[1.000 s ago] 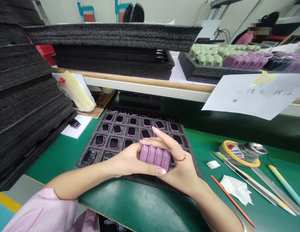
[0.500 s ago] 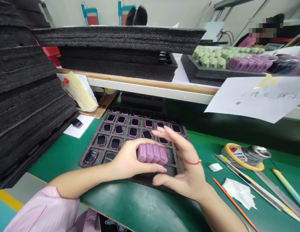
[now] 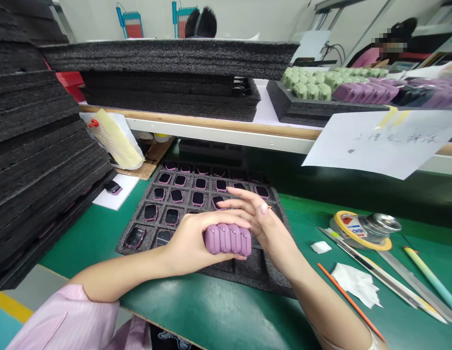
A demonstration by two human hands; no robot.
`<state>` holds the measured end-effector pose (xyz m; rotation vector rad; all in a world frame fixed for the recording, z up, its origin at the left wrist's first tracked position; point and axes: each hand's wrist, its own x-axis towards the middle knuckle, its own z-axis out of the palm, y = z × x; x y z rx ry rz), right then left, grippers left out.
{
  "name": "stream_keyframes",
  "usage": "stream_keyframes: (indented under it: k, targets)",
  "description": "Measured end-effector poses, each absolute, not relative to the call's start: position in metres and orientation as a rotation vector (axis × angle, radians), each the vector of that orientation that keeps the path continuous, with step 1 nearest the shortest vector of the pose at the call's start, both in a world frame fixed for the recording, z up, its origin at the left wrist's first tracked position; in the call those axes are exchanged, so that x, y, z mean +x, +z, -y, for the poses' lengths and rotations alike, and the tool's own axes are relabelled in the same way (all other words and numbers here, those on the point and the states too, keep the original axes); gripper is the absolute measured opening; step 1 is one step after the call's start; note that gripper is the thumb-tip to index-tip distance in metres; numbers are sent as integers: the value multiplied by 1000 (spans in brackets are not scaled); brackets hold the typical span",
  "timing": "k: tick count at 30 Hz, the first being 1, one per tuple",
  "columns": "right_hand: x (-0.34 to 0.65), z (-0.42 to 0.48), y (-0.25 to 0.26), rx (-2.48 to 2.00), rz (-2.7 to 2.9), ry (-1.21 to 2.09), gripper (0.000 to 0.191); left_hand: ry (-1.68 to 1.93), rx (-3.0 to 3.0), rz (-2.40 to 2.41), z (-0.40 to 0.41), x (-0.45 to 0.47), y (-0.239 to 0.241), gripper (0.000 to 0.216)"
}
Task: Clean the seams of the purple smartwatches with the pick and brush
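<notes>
My left hand (image 3: 191,240) is closed around a row of several purple watch cases (image 3: 228,239), held just above the near right part of a black foam tray (image 3: 248,272). My right hand (image 3: 260,221) rests against the far end of that row, fingers stretched out and pointing left over the tray. The tray lies on the green table and holds several purple watch bodies with dark screens (image 3: 177,195) in its pockets. Pockets at the tray's near right edge are empty.
Tall stacks of black foam sheets (image 3: 32,146) stand at the left and on the shelf (image 3: 226,129) behind. At the right lie a tape roll (image 3: 353,228), metal rulers (image 3: 386,282), an orange pencil (image 3: 348,301) and white tissue (image 3: 355,287). A paper note (image 3: 379,143) hangs from the shelf.
My right hand let go of the row's near side, opened, and moved up behind the cases. My left hand kept its hold and shifted the row slightly toward me.
</notes>
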<state>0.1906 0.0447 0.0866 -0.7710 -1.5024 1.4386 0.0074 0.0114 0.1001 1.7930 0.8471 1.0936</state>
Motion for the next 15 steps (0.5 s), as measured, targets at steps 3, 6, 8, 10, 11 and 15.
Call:
stream_keyframes:
  k: [3, 6, 8, 10, 11, 15]
  targets:
    - [192, -44, 85, -720, 1552, 1603, 68, 1116, 1822, -816, -11, 7, 98, 35]
    - [191, -42, 85, -678, 1606, 1618, 73, 1148, 1902, -853, -11, 8, 96, 34]
    - [188, -40, 87, -678, 1665, 1558, 81, 1143, 1929, -862, -12, 9, 96, 28]
    - [186, -37, 90, -703, 1717, 1472, 89, 1146, 1935, -824, -12, 10, 96, 22]
    - [184, -36, 91, -726, 1739, 1411, 92, 1145, 1941, -804, -13, 10, 95, 22]
    - [181, -28, 93, -794, 1779, 1125, 98, 1136, 2009, -783, -14, 8, 92, 41]
